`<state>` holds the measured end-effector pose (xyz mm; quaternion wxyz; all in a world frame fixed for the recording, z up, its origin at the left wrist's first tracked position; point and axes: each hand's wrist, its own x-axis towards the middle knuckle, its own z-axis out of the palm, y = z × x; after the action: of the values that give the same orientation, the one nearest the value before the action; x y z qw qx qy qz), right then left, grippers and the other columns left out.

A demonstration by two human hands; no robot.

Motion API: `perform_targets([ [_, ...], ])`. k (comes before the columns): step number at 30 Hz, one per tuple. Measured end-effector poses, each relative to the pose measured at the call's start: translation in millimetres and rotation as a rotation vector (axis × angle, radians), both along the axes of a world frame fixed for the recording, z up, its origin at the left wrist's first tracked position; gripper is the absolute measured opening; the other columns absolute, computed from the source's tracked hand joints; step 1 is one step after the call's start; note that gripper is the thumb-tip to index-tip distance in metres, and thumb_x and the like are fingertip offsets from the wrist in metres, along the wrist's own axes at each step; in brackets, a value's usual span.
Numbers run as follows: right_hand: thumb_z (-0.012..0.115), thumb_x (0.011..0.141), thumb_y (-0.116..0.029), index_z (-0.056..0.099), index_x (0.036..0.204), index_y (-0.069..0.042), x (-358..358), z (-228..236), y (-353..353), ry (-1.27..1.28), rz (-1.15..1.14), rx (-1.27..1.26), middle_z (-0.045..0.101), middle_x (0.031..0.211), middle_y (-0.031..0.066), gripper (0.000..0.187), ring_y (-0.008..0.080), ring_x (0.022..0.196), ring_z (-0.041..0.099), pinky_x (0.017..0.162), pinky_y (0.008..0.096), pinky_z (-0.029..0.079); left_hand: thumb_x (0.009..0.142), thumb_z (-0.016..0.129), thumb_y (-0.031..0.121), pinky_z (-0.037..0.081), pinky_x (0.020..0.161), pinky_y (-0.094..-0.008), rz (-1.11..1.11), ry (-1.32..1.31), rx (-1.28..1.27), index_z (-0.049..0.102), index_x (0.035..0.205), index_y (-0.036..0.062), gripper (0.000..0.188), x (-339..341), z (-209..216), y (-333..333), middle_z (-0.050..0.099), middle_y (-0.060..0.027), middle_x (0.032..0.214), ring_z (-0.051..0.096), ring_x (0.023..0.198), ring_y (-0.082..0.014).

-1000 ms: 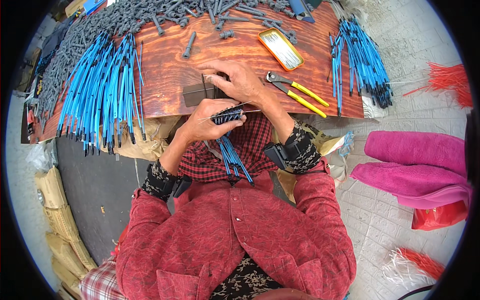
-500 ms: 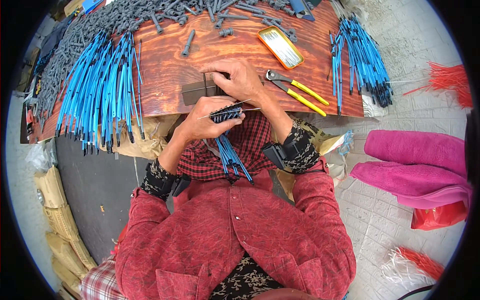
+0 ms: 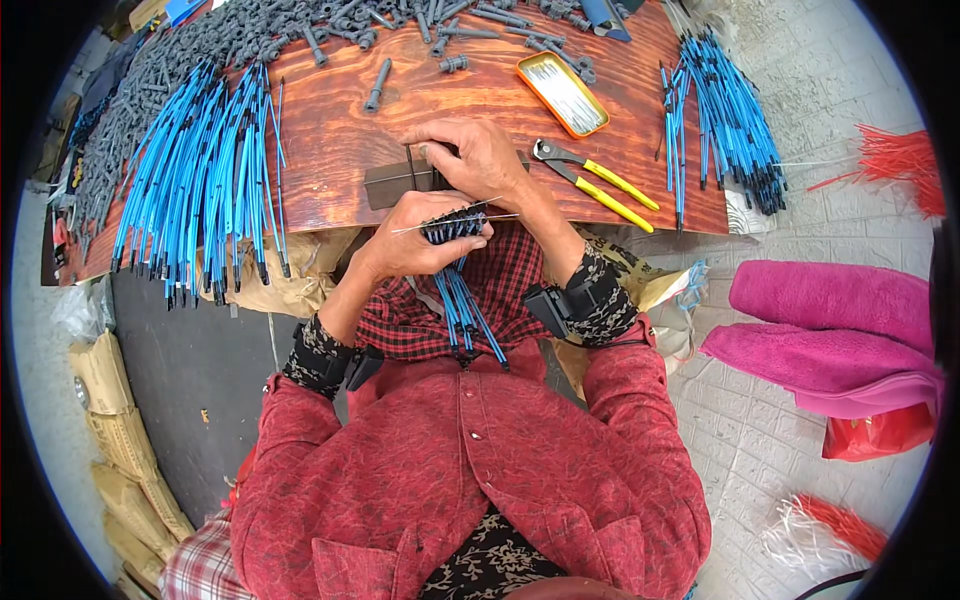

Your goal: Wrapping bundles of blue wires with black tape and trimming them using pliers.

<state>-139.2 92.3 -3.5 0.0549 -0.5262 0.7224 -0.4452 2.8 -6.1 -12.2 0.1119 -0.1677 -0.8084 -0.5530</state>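
My left hand (image 3: 415, 240) is closed round a bundle of thin blue rods with black ends (image 3: 460, 305). The bundle hangs down over my lap, and its black ribbed-looking tops show above my thumb. Thin metal needles (image 3: 505, 216) stick out crosswise from the bundle on both sides. Just above, my right hand (image 3: 478, 158) is curled at the table edge, index finger reaching left over an upright dark rod (image 3: 410, 165). Something black sits within its fingers, mostly hidden. Under this hand lies a dark grey metal block (image 3: 385, 187).
Right of my hands lie yellow-handled pincers (image 3: 595, 183), with a yellow tin of needles (image 3: 562, 95) beyond. Grey plastic plugs (image 3: 250, 40) are heaped at the back and left. Blue rods pile up at the left (image 3: 205, 185) and right (image 3: 725, 115) of the wooden table (image 3: 330, 130).
Hardly anything differs. My left hand and the bundle have shifted very slightly, and the crosswise needles have tilted a little.
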Motion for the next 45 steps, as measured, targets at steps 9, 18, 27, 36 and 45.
perform_targets([
  [9, 0.063, 0.091, -0.017, 0.073, 0.108, -0.006, 1.0, 9.9, 3.1, -0.046, -0.002, 0.074, 0.075, 0.095, 0.0119, 0.023, 0.0264, 0.085, 0.072, 0.076, 0.0388, 0.055, 0.080, 0.078, 0.007, 0.058, 0.077, -0.0354, 0.002, -0.058, 0.028, 0.077, 0.096, 0.0032, 0.016, 0.7, 1.4, 1.8, 0.075, -0.0110, 0.089, 0.073, 0.083, -0.0262],
  [18, 0.063, 0.093, -0.018, 0.068, 0.105, -0.001, -7.7, 4.1, 9.2, -0.060, 0.018, 0.061, 0.072, 0.088, 0.0136, 0.021, 0.0281, 0.080, 0.070, 0.073, 0.0394, 0.054, 0.077, 0.078, 0.010, 0.054, 0.097, -0.0439, 0.057, 0.114, -0.111, 0.077, 0.090, 0.0069, 0.014, -3.3, 1.4, -1.1, 0.075, -0.0102, 0.089, 0.071, 0.092, -0.0306],
  [27, 0.054, 0.100, -0.029, 0.067, 0.103, -0.003, -17.3, 13.0, 9.8, 0.007, 0.065, 0.046, 0.068, 0.091, 0.0173, 0.029, 0.0378, 0.087, 0.066, 0.076, 0.0467, 0.051, 0.077, 0.079, 0.013, 0.050, 0.105, -0.0457, 0.030, 0.060, -0.123, 0.077, 0.091, 0.0078, 0.016, -7.4, 0.0, -6.4, 0.076, -0.0100, 0.092, 0.071, 0.102, -0.0323],
  [36, 0.060, 0.100, -0.022, 0.068, 0.112, 0.000, -41.7, 28.0, 64.8, -0.132, -0.147, 0.211, 0.068, 0.097, 0.0107, 0.026, 0.0176, 0.087, 0.064, 0.079, 0.0334, 0.052, 0.078, 0.078, 0.013, 0.047, 0.110, -0.0480, -0.004, 0.065, -0.101, 0.077, 0.090, 0.0081, 0.013, -8.3, 3.8, -7.3, 0.077, -0.0063, 0.088, 0.074, 0.093, -0.0295],
  [45, 0.064, 0.091, -0.012, 0.068, 0.099, 0.002, -35.0, 5.8, 64.1, -0.026, -0.152, 0.083, 0.067, 0.086, 0.0091, 0.017, 0.0172, 0.076, 0.062, 0.070, 0.0332, 0.051, 0.077, 0.078, 0.012, 0.047, 0.111, -0.0484, 0.024, 0.063, -0.106, 0.076, 0.090, 0.0075, 0.013, -8.9, 0.5, -5.0, 0.076, -0.0063, 0.089, 0.074, 0.092, -0.0289],
])
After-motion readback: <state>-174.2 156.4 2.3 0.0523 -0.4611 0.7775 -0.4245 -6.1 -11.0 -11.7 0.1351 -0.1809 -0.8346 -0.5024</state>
